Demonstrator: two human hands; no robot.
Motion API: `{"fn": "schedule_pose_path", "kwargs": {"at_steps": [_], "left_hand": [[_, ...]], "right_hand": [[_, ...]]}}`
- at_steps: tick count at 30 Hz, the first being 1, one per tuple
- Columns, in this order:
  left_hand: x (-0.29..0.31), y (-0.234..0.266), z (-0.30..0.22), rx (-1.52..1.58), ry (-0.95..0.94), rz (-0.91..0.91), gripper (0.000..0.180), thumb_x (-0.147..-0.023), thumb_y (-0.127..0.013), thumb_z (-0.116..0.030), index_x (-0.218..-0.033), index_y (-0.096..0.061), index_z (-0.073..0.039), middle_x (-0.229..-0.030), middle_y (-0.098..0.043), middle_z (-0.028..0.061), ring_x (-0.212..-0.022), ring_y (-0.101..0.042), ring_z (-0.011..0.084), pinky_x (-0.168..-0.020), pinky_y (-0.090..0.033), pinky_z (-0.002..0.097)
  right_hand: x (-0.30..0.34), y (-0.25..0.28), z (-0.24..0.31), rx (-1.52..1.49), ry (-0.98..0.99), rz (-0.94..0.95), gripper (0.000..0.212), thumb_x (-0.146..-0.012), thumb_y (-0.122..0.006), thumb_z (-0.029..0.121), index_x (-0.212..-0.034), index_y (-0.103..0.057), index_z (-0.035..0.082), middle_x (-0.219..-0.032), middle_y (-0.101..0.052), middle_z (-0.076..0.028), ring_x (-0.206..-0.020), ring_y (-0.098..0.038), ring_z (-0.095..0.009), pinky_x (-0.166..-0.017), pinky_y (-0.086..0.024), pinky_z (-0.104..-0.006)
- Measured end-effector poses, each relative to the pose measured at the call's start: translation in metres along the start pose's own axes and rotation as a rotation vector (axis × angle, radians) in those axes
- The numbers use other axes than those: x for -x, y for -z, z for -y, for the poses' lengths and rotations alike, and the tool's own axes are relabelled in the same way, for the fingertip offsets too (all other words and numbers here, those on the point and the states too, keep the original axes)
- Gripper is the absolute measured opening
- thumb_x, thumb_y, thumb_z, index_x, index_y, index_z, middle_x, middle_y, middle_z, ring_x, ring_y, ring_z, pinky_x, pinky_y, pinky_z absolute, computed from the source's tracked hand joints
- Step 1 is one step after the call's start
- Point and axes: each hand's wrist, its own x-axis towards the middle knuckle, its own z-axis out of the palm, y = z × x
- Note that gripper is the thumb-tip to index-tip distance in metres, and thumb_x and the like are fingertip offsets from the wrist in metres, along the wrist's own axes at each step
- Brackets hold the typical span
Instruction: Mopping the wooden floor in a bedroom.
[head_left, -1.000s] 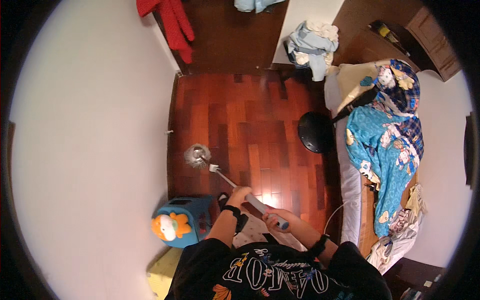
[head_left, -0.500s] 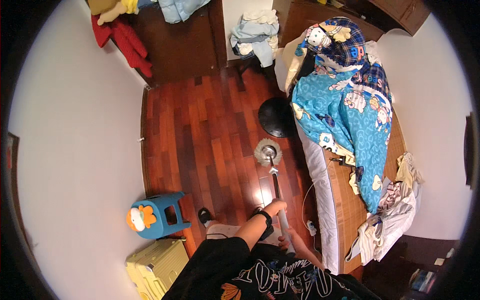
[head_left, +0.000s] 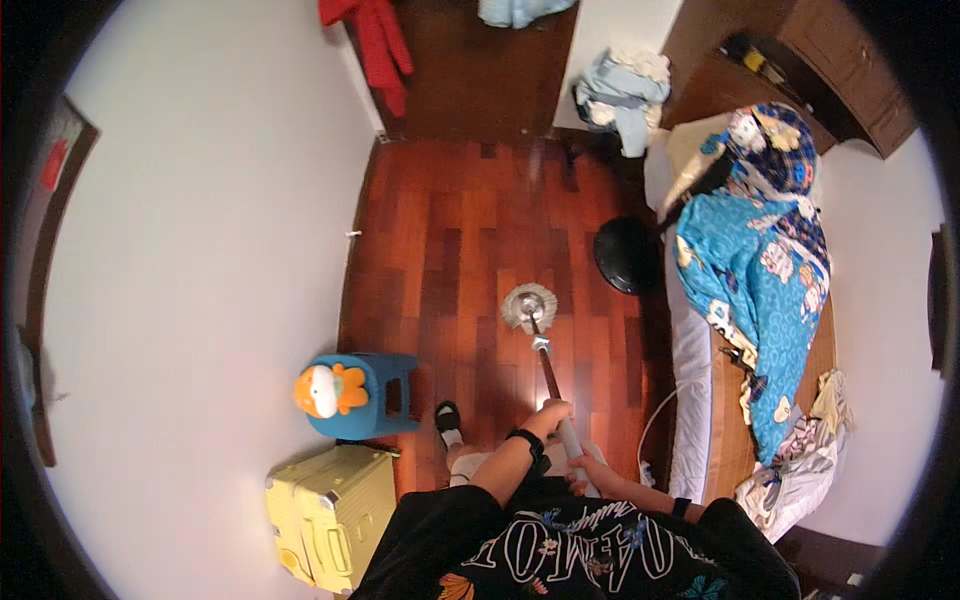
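Observation:
A spin mop with a round, pale string head [head_left: 529,307] rests on the red-brown wooden floor [head_left: 450,270] ahead of me. Its shaft [head_left: 549,372] slants back toward my body and ends in a grey grip. My left hand [head_left: 550,414], with a black watch on the wrist, wraps round the upper part of that grip. Lower down, close to my shirt, my right hand [head_left: 588,470] is closed on the same handle. Part of the handle's end is hidden by the right hand and my body.
Along the right stands a bed [head_left: 690,430] with a rumpled blue quilt [head_left: 745,250]. A black round object [head_left: 628,256] lies beside it. To the left are a blue stool [head_left: 385,395] bearing an orange plush toy [head_left: 335,390], and a yellow suitcase [head_left: 345,510]. Clothes [head_left: 625,90] are heaped at the back.
The view has swung, so the room appears shifted to the right. The mop head has moved left across the floor, farther from the black round object and the bed. Both hands keep their hold.

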Motion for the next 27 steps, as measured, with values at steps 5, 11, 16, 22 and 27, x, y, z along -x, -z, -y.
{"fn": "schedule_pose_path", "kwargs": {"at_steps": [5,11,16,22,27], "left_hand": [[0.035,0.140,-0.030,-0.132,-0.109,-0.046,0.011,-0.069,-0.050,-0.012,-0.072,-0.048,-0.002,-0.061,-0.050,0.0085,-0.055,-0.051,0.0217,-0.050,-0.042,0.0343],[0.046,0.308,-0.064,0.079,-0.102,-0.027,0.014,-0.070,-0.055,-0.013,-0.079,-0.050,-0.004,-0.070,-0.053,0.0096,-0.067,-0.053,0.0220,-0.060,-0.045,0.0338],[0.033,0.391,-0.062,-0.065,-0.585,-0.122,0.017,-0.066,-0.055,-0.011,-0.079,-0.049,-0.002,-0.070,-0.053,0.0117,-0.068,-0.054,0.0231,-0.058,-0.045,0.0346],[0.045,0.267,-0.110,-0.279,0.017,-0.493,0.018,-0.066,-0.046,-0.008,-0.076,-0.055,0.004,-0.066,-0.056,0.0188,-0.060,-0.057,0.0276,-0.051,-0.044,0.0380],[-0.021,0.184,-0.028,-0.759,-0.123,-0.370,0.020,-0.063,-0.048,-0.015,-0.070,-0.060,-0.001,-0.073,-0.058,0.0194,-0.072,-0.058,0.0273,-0.062,-0.045,0.0379]], "right_hand": [[-0.061,-0.113,-0.019,0.127,-0.057,0.064,0.039,-0.077,-0.042,0.011,-0.109,-0.024,0.025,-0.060,-0.039,-0.006,-0.041,-0.032,-0.010,-0.036,-0.029,-0.0198],[-0.131,-0.244,-0.025,0.366,-0.075,0.067,0.042,-0.077,-0.047,0.015,-0.112,-0.024,0.021,-0.060,-0.043,-0.005,-0.042,-0.039,-0.010,-0.034,-0.036,-0.0223],[-0.167,-0.291,-0.008,0.372,-0.178,0.184,0.038,-0.076,-0.051,0.017,-0.108,-0.030,0.015,-0.059,-0.043,-0.004,-0.041,-0.039,-0.009,-0.035,-0.036,-0.0213],[-0.132,-0.220,-0.014,-0.259,-0.145,0.246,0.026,-0.079,-0.049,0.025,-0.095,-0.038,0.008,-0.064,-0.042,-0.005,-0.042,-0.038,-0.009,-0.038,-0.035,-0.0206],[-0.068,-0.141,-0.044,-0.737,-0.282,0.377,0.034,-0.078,-0.050,0.033,-0.074,-0.041,0.001,-0.059,-0.041,-0.001,-0.042,-0.039,-0.009,-0.040,-0.037,-0.0198]]}}
